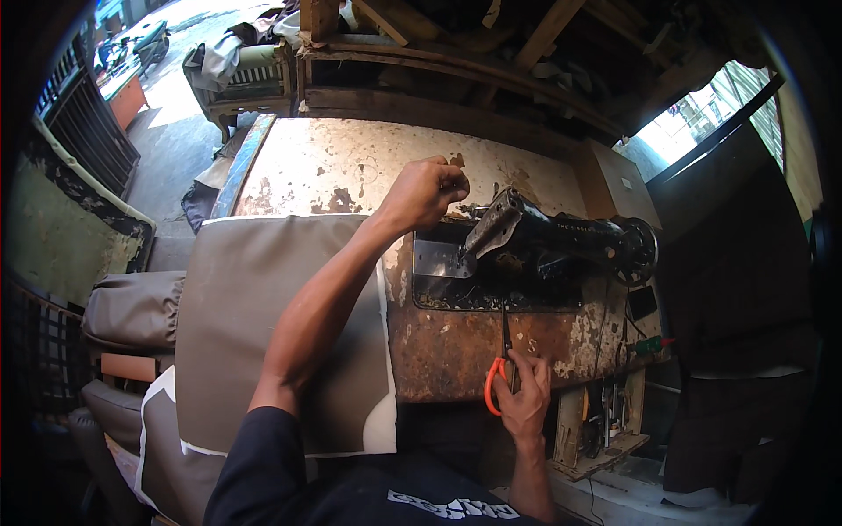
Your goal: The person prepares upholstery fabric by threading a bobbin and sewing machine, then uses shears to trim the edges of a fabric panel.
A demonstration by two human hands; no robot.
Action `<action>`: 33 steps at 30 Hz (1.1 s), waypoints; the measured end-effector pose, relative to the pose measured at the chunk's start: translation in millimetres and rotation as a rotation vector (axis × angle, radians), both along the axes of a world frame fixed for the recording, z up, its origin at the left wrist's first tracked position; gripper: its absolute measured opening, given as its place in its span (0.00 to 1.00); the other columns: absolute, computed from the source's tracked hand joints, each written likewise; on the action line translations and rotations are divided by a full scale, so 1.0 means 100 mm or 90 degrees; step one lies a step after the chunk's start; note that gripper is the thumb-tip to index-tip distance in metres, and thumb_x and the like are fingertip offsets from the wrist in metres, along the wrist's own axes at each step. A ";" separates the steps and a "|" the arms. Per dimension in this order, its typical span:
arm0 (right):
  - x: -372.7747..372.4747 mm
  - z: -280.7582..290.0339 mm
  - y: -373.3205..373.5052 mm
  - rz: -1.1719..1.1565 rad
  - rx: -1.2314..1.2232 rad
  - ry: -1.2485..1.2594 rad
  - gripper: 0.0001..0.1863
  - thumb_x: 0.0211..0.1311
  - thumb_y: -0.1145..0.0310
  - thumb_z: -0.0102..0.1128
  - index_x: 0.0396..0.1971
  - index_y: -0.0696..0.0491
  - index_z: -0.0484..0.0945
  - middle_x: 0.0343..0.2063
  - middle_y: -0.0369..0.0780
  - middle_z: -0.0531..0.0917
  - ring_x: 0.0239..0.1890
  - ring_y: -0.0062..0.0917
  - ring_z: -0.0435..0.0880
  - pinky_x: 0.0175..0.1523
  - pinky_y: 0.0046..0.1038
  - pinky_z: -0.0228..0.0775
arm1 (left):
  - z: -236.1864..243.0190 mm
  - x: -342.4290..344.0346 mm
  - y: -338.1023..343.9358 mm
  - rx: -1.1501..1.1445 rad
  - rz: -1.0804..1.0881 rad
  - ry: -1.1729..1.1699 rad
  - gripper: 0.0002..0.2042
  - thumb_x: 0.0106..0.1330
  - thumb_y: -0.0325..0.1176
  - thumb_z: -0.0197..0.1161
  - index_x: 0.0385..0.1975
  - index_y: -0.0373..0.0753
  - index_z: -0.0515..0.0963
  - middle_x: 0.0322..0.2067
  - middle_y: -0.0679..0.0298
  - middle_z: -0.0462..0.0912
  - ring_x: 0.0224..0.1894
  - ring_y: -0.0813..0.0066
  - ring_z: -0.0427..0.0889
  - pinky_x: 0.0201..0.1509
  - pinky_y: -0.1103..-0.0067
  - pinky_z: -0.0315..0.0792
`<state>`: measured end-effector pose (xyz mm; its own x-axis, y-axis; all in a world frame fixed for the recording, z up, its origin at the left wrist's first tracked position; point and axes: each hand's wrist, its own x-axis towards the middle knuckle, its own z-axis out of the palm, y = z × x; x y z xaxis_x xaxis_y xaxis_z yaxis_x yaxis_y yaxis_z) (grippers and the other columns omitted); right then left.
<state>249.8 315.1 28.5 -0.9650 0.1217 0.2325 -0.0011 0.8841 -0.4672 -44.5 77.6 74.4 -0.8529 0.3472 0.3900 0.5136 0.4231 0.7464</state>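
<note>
A black sewing machine (561, 237) stands on the worn table, its metal needle plate (443, 260) at the left end of its bed. My left hand (430, 193) is raised just left of the machine's head, its fingers curled together; whatever they may pinch is too small to make out. In my right hand (526, 390), near the table's front edge, is a pair of scissors (495, 386) with orange handles. Their dark blades point away from me, toward the machine bed. Under my left forearm lies a large grey-brown sheet of upholstery material (254, 307) with white edges.
An open drawer (605, 430) with tools hangs below the table (438, 351) at the right. A green-handled tool (649, 344) lies by the right edge. Brown cushion-like pieces (136, 311) are stacked at the left. Wooden shelving (438, 66) stands behind, and dark material (728, 263) hangs at the right.
</note>
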 end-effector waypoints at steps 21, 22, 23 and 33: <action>-2.05 0.64 -0.72 0.131 0.363 0.464 0.07 0.58 0.63 0.73 0.35 0.47 0.86 0.62 0.37 0.78 0.75 0.41 0.63 0.77 0.63 0.44 | 0.06 0.05 -0.02 -0.062 -0.103 0.023 0.08 0.64 0.32 0.71 0.40 0.38 0.87 0.35 0.54 0.85 0.42 0.56 0.86 0.48 0.66 0.78; -2.05 0.61 -0.74 0.148 0.335 0.484 0.05 0.60 0.66 0.72 0.31 0.50 0.85 0.60 0.37 0.80 0.74 0.40 0.65 0.78 0.60 0.44 | 0.06 0.03 -0.03 -0.051 -0.126 0.005 0.09 0.65 0.31 0.70 0.42 0.37 0.86 0.37 0.54 0.86 0.44 0.57 0.87 0.50 0.67 0.79; -1.98 0.60 -0.73 0.147 0.333 0.479 0.05 0.60 0.66 0.72 0.31 0.50 0.85 0.60 0.37 0.80 0.74 0.40 0.65 0.78 0.60 0.44 | 0.05 0.03 -0.03 -0.039 -0.151 -0.012 0.10 0.65 0.31 0.70 0.44 0.36 0.86 0.39 0.53 0.87 0.45 0.57 0.87 0.51 0.68 0.79; -0.40 0.35 -0.48 0.303 -0.453 -0.031 0.07 0.78 0.69 0.54 0.41 0.57 0.74 0.23 0.35 0.81 0.27 0.16 0.81 0.34 0.22 0.75 | 0.41 0.20 -0.19 0.073 -0.095 -0.026 0.11 0.73 0.34 0.65 0.49 0.36 0.84 0.46 0.57 0.88 0.46 0.67 0.88 0.54 0.73 0.80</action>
